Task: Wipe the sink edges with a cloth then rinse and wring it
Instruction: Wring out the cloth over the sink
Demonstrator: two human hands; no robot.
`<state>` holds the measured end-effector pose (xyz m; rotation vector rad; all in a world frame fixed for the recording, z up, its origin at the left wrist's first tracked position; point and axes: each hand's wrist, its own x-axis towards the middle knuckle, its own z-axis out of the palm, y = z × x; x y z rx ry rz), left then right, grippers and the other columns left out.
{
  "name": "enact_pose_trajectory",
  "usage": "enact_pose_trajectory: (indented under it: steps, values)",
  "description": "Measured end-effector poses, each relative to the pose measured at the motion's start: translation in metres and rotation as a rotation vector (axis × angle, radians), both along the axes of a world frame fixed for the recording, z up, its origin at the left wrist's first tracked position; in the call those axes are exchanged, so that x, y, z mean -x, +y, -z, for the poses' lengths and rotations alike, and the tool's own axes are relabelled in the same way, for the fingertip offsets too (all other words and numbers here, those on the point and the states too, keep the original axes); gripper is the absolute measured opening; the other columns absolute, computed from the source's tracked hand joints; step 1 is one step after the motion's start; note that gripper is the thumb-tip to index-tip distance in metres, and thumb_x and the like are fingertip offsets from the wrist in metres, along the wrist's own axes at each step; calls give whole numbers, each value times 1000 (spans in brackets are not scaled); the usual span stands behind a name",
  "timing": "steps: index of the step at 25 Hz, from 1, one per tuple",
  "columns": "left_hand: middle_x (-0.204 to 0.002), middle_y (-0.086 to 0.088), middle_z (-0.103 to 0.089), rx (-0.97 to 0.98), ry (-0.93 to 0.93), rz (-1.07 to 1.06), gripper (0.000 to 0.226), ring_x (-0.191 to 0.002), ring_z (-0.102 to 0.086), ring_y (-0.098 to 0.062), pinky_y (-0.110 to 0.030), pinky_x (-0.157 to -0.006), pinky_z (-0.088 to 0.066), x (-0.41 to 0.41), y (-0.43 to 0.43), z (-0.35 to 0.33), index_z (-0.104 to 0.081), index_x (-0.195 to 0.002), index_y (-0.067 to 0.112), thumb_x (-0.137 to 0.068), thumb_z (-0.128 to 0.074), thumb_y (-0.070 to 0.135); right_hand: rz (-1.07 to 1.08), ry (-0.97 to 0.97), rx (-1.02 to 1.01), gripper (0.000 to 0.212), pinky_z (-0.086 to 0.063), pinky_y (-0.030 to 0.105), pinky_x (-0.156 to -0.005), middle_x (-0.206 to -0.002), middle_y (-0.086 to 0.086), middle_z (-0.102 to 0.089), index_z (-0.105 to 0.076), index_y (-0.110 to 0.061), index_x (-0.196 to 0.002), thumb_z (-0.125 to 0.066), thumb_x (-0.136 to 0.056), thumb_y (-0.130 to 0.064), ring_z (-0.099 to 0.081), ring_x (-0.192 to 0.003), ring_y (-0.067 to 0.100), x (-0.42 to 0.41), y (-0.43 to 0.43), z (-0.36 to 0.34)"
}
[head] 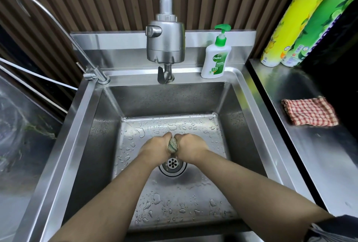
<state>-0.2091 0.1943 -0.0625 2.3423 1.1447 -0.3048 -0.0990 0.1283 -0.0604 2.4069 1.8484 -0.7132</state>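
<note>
A small greenish cloth (172, 145) is bunched and twisted tight between my two fists, low inside the steel sink (249, 106), just above the drain (173, 163). My left hand (155, 145) grips its left end and my right hand (190, 147) grips its right end, knuckles nearly touching. Most of the cloth is hidden inside the fists. The big steel faucet head (165, 43) hangs over the back of the basin with no water running from it. Droplets cover the sink floor.
A green-capped soap pump bottle (216, 57) stands on the back ledge. A thin gooseneck tap (93, 75) sits at the back left corner. On the steel counter (319, 154) to the right lies a red checked cloth (310, 111), with yellow and green bottles (298, 18) behind.
</note>
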Motion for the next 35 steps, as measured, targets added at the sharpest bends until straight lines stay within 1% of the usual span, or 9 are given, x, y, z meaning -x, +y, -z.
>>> enact_pose_trajectory:
  steps: [4,7,9,13,16,21,25,31,35]
  values:
    - [-102,-3,-62,645,-455,-246,33,-80,-60,-20,-33,-72,-52,5,-4,-12,-47,-105,30,-80,-66,43,288,85,-79,31,-37,33,-65,-103,10,-55,-31,-17,-97,-55,-81,-5,-51,-94,28,-19,-19,-11]
    - [-82,-7,-60,871,-464,-419,42,-56,-54,-18,-28,-57,-46,-4,-10,-33,-51,-109,24,-86,-43,59,233,44,-268,29,-34,32,-71,-109,8,-47,-39,-15,-100,-60,-81,-7,-45,-103,26,-21,-36,-18]
    - [-75,-6,-57,879,-533,-407,41,-53,-49,-14,-24,-54,-39,-8,-12,-41,-56,-104,16,-80,-58,49,234,150,-259,36,-35,31,-69,-100,3,-48,-41,-14,-96,-71,-78,-18,-47,-93,22,-27,-44,-32]
    - [-102,-5,-63,881,-806,-202,41,-83,-63,-11,-18,-67,-50,0,-4,-55,-59,-109,15,-73,-71,-2,377,826,-142,29,-31,22,-51,-63,-12,-50,-49,-22,-82,-71,-78,-41,-42,-57,6,-54,-67,-72]
    - [-106,-2,-66,835,-927,-105,52,-99,-61,-12,-21,-78,-51,-4,-4,-62,-62,-110,20,-65,-71,-5,515,1105,-276,21,-47,17,-69,-77,-10,-66,-64,-22,-97,-55,-90,-39,-63,-75,9,-56,-77,-85]
    - [-107,-9,-66,911,-1143,-299,50,-92,-65,-19,-26,-72,-55,-20,-13,-78,-58,-108,15,-64,-71,-6,604,1058,-524,30,-48,29,-73,-93,6,-60,-57,-22,-101,-74,-78,-11,-56,-79,18,-52,-77,-84]
    - [-104,-4,-69,881,-991,-426,35,-96,-65,-20,-35,-81,-52,-33,-30,-81,-58,-106,16,-77,-67,32,798,1294,-649,1,-48,44,-81,-92,13,-69,-61,-14,-88,-60,-89,-14,-62,-82,26,-47,-87,-80]
    - [-114,-3,-66,947,-1115,-541,13,-108,-61,-22,-51,-98,-44,-48,-51,-75,-53,-105,25,-94,-47,29,905,1369,-750,16,-50,32,-67,-85,9,-63,-55,-17,-85,-56,-88,-2,-61,-76,23,-49,-93,-82]
    - [-112,1,-68,908,-1012,-373,17,-103,-65,-20,-49,-92,-48,-54,-50,-76,-57,-105,33,-90,-53,41,811,1338,-661,43,-53,45,-87,-108,9,-68,-53,-21,-111,-75,-75,-25,-67,-97,26,-54,-94,-82]
